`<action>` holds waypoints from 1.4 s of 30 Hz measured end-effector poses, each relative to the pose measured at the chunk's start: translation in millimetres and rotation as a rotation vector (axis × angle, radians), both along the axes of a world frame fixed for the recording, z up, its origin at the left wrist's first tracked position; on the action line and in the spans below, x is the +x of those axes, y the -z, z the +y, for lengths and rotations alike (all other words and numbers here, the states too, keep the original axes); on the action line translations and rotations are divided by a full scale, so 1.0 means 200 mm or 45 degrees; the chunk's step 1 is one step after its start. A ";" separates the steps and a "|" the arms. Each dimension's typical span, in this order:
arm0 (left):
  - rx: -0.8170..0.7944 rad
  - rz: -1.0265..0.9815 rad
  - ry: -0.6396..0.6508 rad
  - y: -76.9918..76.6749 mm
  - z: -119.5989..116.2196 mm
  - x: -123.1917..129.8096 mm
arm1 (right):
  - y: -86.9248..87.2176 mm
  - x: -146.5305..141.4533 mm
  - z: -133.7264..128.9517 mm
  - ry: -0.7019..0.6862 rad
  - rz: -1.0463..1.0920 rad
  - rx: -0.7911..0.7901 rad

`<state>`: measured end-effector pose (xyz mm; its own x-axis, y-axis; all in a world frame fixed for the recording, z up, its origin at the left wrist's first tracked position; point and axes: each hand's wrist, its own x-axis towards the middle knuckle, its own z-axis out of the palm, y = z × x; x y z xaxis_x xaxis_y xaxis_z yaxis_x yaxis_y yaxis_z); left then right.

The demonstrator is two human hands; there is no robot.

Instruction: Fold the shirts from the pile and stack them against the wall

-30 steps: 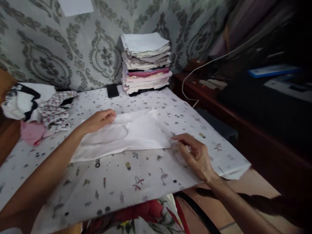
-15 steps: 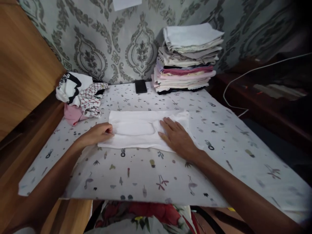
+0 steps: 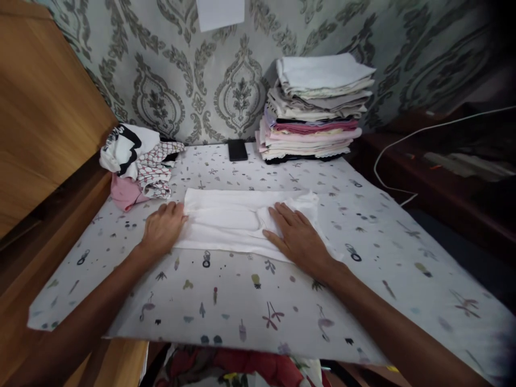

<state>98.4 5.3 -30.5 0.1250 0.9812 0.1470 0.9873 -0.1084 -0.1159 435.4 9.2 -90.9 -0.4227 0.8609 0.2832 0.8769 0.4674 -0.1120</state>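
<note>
A white garment (image 3: 226, 217) lies folded into a long flat strip across the patterned cloth. At its left end my left hand (image 3: 164, 226) has its fingers curled and closed on the fabric edge. My right hand (image 3: 298, 236) rests palm down on the right part of the strip, fingers spread, holding nothing. Some loose creases run along the middle of the fabric, and a curved neckline edge shows beside my right fingertips.
The patterned cloth (image 3: 242, 279) covers the table. A tall stack of folded clothes (image 3: 314, 118) stands at the back right, beside a black flat object (image 3: 237, 150). Crumpled clothes (image 3: 137, 161) lie back left by a wooden panel (image 3: 48, 97). A white cable (image 3: 382, 156) hangs at right.
My left hand has turned so its back faces up, and its fingers have shifted up along the garment's left edge. My right hand stays on the fabric. The view has tilted slightly.
</note>
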 end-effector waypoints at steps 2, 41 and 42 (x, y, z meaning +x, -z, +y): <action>0.088 -0.037 0.196 -0.01 -0.02 0.06 | 0.00 0.00 0.00 0.003 -0.013 0.022; -0.333 -0.332 0.673 0.08 0.15 0.48 | -0.15 0.21 -0.02 0.456 0.483 -0.171; -0.348 -0.356 0.741 0.07 0.16 0.56 | -0.15 0.24 -0.03 0.518 0.467 -0.162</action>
